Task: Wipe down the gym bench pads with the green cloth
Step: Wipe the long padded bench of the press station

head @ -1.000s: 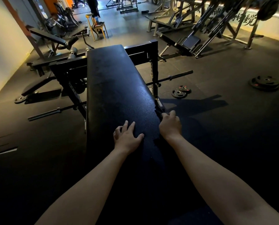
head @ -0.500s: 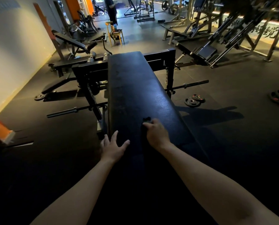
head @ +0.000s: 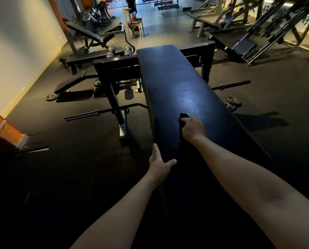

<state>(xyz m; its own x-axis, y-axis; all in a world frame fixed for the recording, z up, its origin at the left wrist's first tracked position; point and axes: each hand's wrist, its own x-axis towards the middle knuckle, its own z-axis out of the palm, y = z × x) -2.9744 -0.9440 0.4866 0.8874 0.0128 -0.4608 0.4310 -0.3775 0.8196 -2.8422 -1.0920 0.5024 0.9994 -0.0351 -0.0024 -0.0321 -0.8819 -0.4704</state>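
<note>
A long black bench pad (head: 177,83) runs away from me down the middle of the view. My right hand (head: 192,129) grips a dark, bunched cloth (head: 182,117) and presses it onto the pad near its middle; the cloth looks almost black in this dim light and is mostly hidden under my fingers. My left hand (head: 159,163) rests on the pad's left edge nearer to me, fingers straight along the edge and thumb spread onto the top. The near end of the pad is lost in shadow.
The bench's black steel rack (head: 114,81) stands left and right of the pad, with a barbell (head: 231,85) across it low down. Small weight plates (head: 232,103) lie on the floor at right. More benches (head: 89,36) line the left wall; a yellow chair (head: 134,22) stands behind.
My right hand has carried the cloth from the pad's right edge to its middle. My left hand has slid from the pad's top to its left edge. My view has shifted rightward.
</note>
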